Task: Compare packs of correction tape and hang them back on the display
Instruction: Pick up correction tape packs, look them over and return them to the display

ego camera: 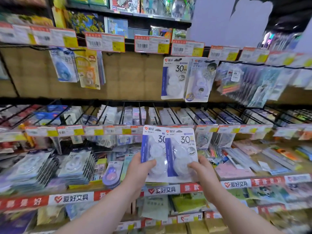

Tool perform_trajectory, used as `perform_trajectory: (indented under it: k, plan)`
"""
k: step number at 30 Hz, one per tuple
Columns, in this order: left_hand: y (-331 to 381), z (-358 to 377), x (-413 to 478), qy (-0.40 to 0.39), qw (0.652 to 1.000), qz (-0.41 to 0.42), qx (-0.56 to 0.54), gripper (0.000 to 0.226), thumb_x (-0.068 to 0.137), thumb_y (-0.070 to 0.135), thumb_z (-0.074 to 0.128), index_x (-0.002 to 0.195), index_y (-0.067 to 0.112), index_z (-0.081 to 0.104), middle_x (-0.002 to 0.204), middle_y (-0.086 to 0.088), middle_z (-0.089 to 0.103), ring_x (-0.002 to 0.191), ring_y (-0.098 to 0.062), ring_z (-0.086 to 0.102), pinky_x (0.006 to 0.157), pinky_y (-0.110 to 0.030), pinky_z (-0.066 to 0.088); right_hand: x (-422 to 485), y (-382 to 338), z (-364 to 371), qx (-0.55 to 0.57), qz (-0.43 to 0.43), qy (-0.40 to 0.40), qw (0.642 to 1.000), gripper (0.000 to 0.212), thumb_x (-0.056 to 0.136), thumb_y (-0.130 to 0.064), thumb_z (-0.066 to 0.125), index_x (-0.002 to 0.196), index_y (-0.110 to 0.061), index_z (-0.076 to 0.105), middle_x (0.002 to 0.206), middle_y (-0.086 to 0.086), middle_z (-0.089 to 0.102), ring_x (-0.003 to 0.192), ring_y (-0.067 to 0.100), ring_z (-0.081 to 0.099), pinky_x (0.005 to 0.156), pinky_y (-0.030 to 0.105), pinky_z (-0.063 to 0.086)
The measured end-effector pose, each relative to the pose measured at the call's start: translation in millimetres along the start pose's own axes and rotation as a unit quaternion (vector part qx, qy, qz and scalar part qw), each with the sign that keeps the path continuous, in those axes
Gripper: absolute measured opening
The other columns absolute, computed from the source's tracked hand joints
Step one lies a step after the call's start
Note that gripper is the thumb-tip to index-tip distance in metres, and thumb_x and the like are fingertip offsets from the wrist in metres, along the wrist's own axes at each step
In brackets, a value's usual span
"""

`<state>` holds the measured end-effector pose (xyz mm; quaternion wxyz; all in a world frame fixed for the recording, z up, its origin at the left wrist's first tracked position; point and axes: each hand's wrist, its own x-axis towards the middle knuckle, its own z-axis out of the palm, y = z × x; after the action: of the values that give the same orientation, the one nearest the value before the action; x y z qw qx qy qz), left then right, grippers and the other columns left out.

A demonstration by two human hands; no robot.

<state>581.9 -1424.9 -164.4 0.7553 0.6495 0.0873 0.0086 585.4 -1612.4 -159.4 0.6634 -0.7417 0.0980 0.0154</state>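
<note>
Holding two matching 30m correction tape packs side by side, the person is comparing them in front of the lower shelf. The left hand [140, 168] is pinching the left pack [152, 149] at its lower edge, thumb across the clear blister and fingers hidden behind the card. The right hand [202, 169] is gripping the right pack [181, 152] the same way, thumb pressing the blister front. The right pack is overlapping the left one, covering part of its printed length figure.

The packs are sitting well below the peg row, where an identical hanging pack [173, 78] is showing beside a purple character pack [200, 80]. That peg is probably where both belong.

To compare well, the person should be sliding the packs apart so both fronts are reading fully, keeping the cards flat toward the eyes. For rehanging, the grip is looking too low: shifting one hand up toward the card's top should be steadying the hang hole, which is small and hard to make out here. Hanging one pack at a time seems safer than both together.
</note>
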Motion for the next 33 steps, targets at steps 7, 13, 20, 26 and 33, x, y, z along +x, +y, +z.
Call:
perform_trajectory:
  k: [7, 13, 20, 26, 33]
  plan:
    - [33.9, 6.9, 10.5, -0.009, 0.999, 0.023, -0.026, 0.027, 0.086, 0.003, 0.061, 0.107, 0.020, 0.060, 0.100, -0.002, 0.070, 0.090, -0.019, 0.066, 0.069, -0.029, 0.048, 11.6, -34.9, -4.4, 0.013, -0.041, 0.007, 0.999, 0.031, 0.084, -0.008, 0.057, 0.114, -0.016, 0.055, 0.108, 0.006, 0.066, 0.100, 0.030, 0.064, 0.091, 0.054, 0.050]
    - [63.2, 13.7, 25.0, -0.002, 0.997, 0.065, -0.037, 0.024, 0.087, 0.000, 0.058, 0.102, 0.019, 0.060, 0.095, -0.002, 0.071, 0.086, -0.018, 0.066, 0.078, -0.032, 0.052, 34.2, -69.6, -6.1, 0.025, -0.088, -0.016, 0.996, 0.025, 0.086, -0.006, 0.055, 0.109, -0.016, 0.057, 0.105, 0.006, 0.067, 0.096, 0.028, 0.065, 0.075, 0.040, 0.051]
    - [95.6, 18.9, 42.0, 0.029, 0.992, 0.107, -0.055, 0.024, 0.087, -0.003, 0.057, 0.100, 0.017, 0.062, 0.088, 0.001, 0.072, 0.078, -0.015, 0.068, 0.066, -0.027, 0.054, 65.8, -113.5, -1.5, 0.063, -0.141, -0.034, 0.987, 0.019, 0.081, -0.008, 0.059, 0.098, -0.017, 0.060, 0.098, 0.005, 0.070, 0.084, 0.022, 0.067, 0.069, 0.035, 0.052]
    - [105.5, 22.2, 57.2, 0.069, 0.989, 0.114, -0.069, 0.020, 0.086, 0.000, 0.059, 0.092, 0.020, 0.061, 0.093, -0.005, 0.071, 0.084, -0.023, 0.068, 0.078, -0.040, 0.054, 86.6, -142.5, -2.0, 0.085, -0.170, -0.044, 0.981, 0.022, 0.087, -0.005, 0.056, 0.108, -0.013, 0.057, 0.100, 0.005, 0.068, 0.078, 0.019, 0.064, 0.057, 0.026, 0.047]
    - [115.5, 23.1, 69.7, 0.076, 0.986, 0.125, -0.081, 0.019, 0.087, 0.000, 0.057, 0.092, 0.018, 0.063, 0.095, -0.005, 0.071, 0.088, -0.023, 0.067, 0.080, -0.037, 0.054, 101.8, -157.4, 6.0, 0.092, -0.190, -0.049, 0.976, 0.047, 0.074, -0.019, 0.063, 0.118, -0.012, 0.053, 0.112, 0.009, 0.068, 0.104, 0.030, 0.065, 0.093, 0.053, 0.050]
